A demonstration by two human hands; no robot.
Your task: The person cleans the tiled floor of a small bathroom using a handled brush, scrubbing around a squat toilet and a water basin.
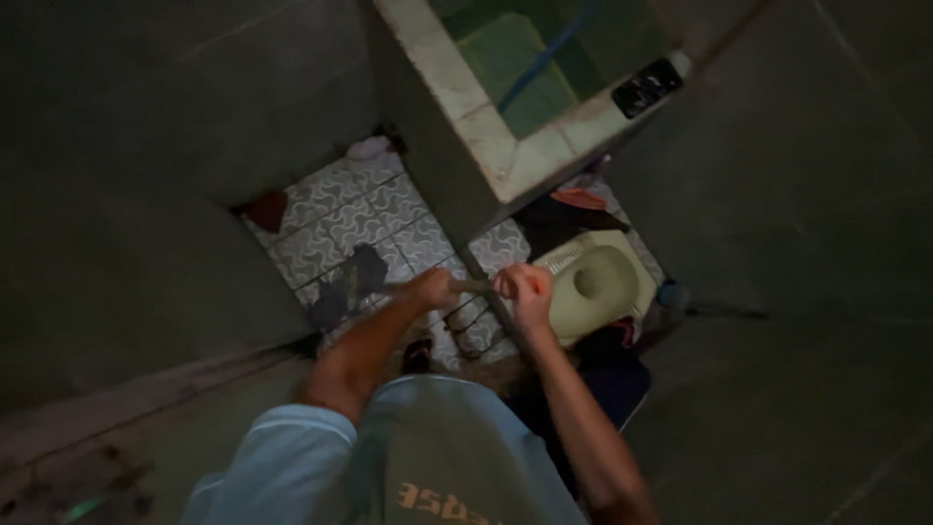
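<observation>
Nearest to us is our own light blue shirt, filling the bottom of the view, with both bare forearms reaching forward from it over the floor.

We hold a long-handled brush in both hands. Its handle runs almost level across the view, left to right. Its dark head points left and rests on the patterned floor tiles, while the other end points right toward the squat toilet. Our left hand is clenched around the handle just right of the head, knuckles up. Our right hand is clenched around the handle's right end, close beside the left one and just at the near rim of the toilet. The picture is dim and blurred, so we cannot tell the exact make of the brush head.

Outward from the brush, the pale green toilet sits low in the floor to the right, with a dark heap of cloth just below it. Behind the hands rises a tiled water tank with a pale rim and green water inside; a blue hose hangs into it, and a small dark object lies on its far corner. Something orange lies at the tank's foot. Grey walls close in on both sides.
</observation>
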